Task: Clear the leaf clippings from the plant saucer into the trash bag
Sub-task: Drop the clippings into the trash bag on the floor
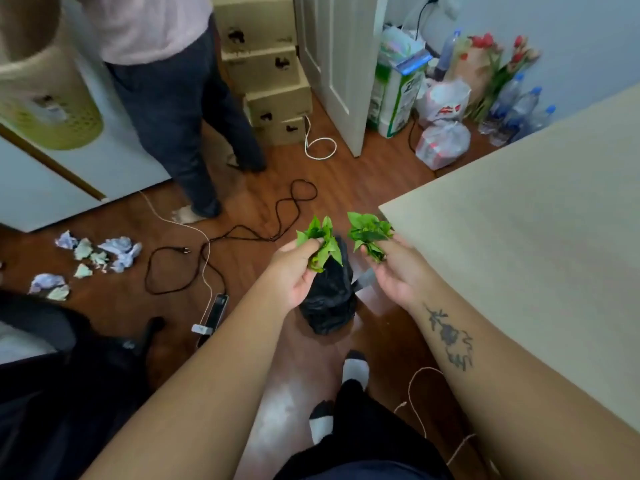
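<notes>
My left hand (294, 271) grips a bunch of green leaf clippings (320, 242). A second bunch of leaf clippings (369, 235) is held in my right hand (398, 271). Both hands hover over the floor, just above a crumpled black trash bag (329, 303) that stands on the wooden floor between them. The bag's mouth lies under the hands and is partly hidden. No plant saucer shows in this view.
A beige table (519, 220) fills the right side, its corner next to my right hand. Black and white cables (221, 244), a power strip (216, 308) and crumpled papers (104, 254) lie on the floor at left. Another person (180, 116) stands at the back. Cardboard boxes (273, 81), bags and bottles (519, 105) line the far wall.
</notes>
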Available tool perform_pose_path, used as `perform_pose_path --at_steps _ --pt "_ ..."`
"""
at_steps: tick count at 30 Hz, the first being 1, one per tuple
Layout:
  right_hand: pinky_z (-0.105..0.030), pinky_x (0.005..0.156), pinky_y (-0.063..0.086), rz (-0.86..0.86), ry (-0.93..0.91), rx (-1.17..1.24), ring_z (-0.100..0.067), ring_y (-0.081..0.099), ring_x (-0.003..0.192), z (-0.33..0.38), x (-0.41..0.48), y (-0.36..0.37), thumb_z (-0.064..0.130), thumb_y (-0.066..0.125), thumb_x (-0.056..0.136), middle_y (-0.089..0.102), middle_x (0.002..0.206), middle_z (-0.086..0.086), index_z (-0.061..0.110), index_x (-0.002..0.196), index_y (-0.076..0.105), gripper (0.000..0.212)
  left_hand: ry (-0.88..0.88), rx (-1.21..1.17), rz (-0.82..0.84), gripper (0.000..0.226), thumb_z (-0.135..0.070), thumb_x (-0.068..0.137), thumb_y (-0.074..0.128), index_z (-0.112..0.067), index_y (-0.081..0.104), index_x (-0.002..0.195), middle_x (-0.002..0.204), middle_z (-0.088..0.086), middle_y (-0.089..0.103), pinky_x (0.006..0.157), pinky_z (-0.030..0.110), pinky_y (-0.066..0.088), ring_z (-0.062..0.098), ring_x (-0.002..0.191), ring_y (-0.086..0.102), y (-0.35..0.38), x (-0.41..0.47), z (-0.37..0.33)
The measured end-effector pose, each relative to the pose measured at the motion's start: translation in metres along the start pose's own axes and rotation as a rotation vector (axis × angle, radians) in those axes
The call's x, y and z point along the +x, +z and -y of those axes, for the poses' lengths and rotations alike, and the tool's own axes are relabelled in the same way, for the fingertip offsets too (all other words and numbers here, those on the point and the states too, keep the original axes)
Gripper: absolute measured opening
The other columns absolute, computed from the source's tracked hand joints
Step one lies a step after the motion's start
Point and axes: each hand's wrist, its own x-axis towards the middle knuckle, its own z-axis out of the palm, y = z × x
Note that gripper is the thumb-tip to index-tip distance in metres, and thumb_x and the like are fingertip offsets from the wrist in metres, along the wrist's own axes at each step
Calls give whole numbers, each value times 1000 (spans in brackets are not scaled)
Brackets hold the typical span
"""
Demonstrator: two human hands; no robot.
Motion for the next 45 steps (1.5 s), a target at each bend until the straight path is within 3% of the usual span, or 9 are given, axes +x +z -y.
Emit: perform_pose_path --at_steps 5,12,21,25,28,31,34,36,45 --pt "-19 70 58 20 79 -36 -14 67 82 -19 49 16 -3 56 91 72 89 -8 7 91 66 14 -23 -16 -123 21 -1 91 62 -4 66 111 101 10 74 92 24 53 14 89 70 -20 41 -6" --pt "-17 65 56 -15 139 -111 -14 66 84 -73 153 -7 -6 57 89 70 90 -8 8 89 65 17 -51 -29 -211 16 2 92 57 0 64 106 70 5 75 56 16 55 10 62 72 -58 133 29" --pt "-19 57 56 -129 154 -353 -14 67 70 -159 274 -79 -7 53 89 67 83 -8 9 87 63 19 -105 71 -245 14 3 89 60 0 67 101 80 11 74 58 24 57 18 67 72 -116 272 121" --pt "-23 73 52 -50 221 -683 -18 64 94 -190 317 -108 4 53 93 66 104 -5 10 122 57 30 -94 403 -204 8 -11 91 63 -7 69 95 84 8 71 64 24 53 18 73 66 -136 321 157" --pt "-26 91 44 12 192 -963 -14 53 113 -205 337 -125 10 55 94 54 127 -3 11 142 41 50 -90 642 -178 37 -22 92 64 -5 60 125 110 5 66 73 20 47 13 91 60 -142 340 169" --pt "-21 86 43 10 45 -1172 -13 57 105 -209 338 -130 10 57 93 61 117 -3 10 127 58 34 -3 787 -180 35 -15 93 62 -4 58 126 107 4 63 63 4 44 12 95 57 -143 336 166" --pt "-30 78 49 -86 -40 -1260 -20 62 89 -202 331 -122 12 58 88 67 91 -2 24 81 68 17 93 890 -216 5 -13 90 63 -15 68 90 84 3 68 68 22 48 16 81 61 -144 324 154" --pt "-37 76 52 -104 -64 -1275 -24 62 80 -190 320 -110 11 58 84 65 77 -1 25 63 62 26 121 925 -225 17 -11 88 63 -20 64 73 71 2 65 67 26 48 17 72 61 -140 309 140" --pt "-29 59 44 -54 -234 -1329 -17 52 61 -97 225 -13 7 59 85 56 65 2 25 61 51 30 332 1149 -180 14 -19 86 70 -15 60 77 62 -7 49 50 21 33 7 55 44 -76 206 26"
